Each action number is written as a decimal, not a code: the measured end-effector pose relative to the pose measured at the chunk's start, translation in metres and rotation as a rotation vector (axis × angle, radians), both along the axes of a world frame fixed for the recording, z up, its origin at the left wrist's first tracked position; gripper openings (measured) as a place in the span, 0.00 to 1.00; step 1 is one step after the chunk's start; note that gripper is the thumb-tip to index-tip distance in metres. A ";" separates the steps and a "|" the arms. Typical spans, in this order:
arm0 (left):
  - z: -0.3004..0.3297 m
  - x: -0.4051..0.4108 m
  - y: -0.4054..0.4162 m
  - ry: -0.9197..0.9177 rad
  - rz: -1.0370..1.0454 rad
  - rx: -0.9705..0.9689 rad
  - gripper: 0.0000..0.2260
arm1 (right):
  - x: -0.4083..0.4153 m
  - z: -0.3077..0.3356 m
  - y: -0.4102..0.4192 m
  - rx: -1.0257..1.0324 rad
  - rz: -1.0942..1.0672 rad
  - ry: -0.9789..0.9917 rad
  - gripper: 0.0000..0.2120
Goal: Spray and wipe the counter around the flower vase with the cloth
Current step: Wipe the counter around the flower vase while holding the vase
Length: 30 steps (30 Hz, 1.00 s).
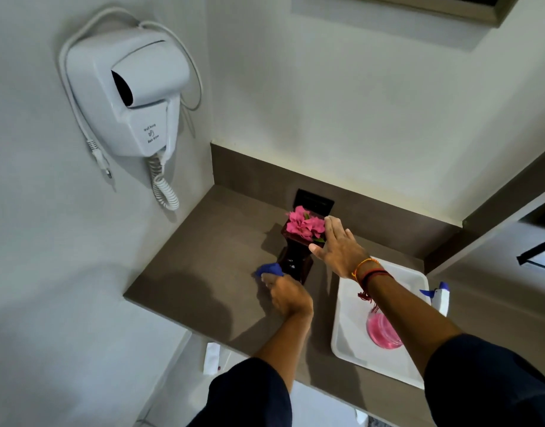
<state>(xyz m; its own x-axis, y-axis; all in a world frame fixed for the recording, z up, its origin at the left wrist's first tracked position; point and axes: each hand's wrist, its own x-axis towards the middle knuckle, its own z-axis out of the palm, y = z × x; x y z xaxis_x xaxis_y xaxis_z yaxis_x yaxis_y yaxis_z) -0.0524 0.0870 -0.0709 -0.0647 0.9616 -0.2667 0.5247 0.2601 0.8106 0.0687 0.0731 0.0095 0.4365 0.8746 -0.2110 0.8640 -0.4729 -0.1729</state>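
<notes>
A dark square vase [296, 260] with pink flowers [305, 224] stands on the brown counter [203, 266]. My left hand [288, 295] presses a blue cloth [269, 269] onto the counter right at the vase's left base. My right hand [339, 246] grips the vase's top rim from the right, fingers beside the flowers. A white spray bottle with a blue trigger [439, 295] stands at the right, behind my right forearm and apart from both hands.
A white tray [354, 343] holding a pink glass container [383, 332] lies right of the vase. A black socket plate [314, 201] sits on the backsplash. A white hair dryer [132, 90] hangs on the left wall. The counter's front edge runs below my forearms.
</notes>
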 end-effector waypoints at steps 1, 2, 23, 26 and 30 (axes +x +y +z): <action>0.003 0.008 0.000 -0.026 -0.031 0.052 0.23 | -0.001 0.000 0.000 0.001 -0.003 0.004 0.40; 0.004 0.016 -0.001 -0.031 -0.100 0.111 0.25 | -0.001 0.000 0.001 0.003 -0.007 0.012 0.40; -0.072 0.014 -0.012 0.712 -0.908 0.321 0.25 | 0.005 -0.009 0.001 -0.007 0.005 -0.002 0.38; -0.060 -0.016 0.005 0.702 -1.069 0.386 0.24 | 0.002 -0.006 0.000 -0.011 -0.004 0.008 0.38; -0.032 -0.050 0.027 0.424 -0.632 0.319 0.16 | -0.002 -0.003 -0.001 0.001 -0.007 0.002 0.38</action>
<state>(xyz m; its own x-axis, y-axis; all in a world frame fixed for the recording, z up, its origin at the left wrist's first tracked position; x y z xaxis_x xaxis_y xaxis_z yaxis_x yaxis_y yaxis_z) -0.1020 0.1137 -0.1027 0.4801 0.8759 -0.0490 0.7728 -0.3959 0.4960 0.0664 0.0723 0.0067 0.4426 0.8714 -0.2114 0.8601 -0.4793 -0.1748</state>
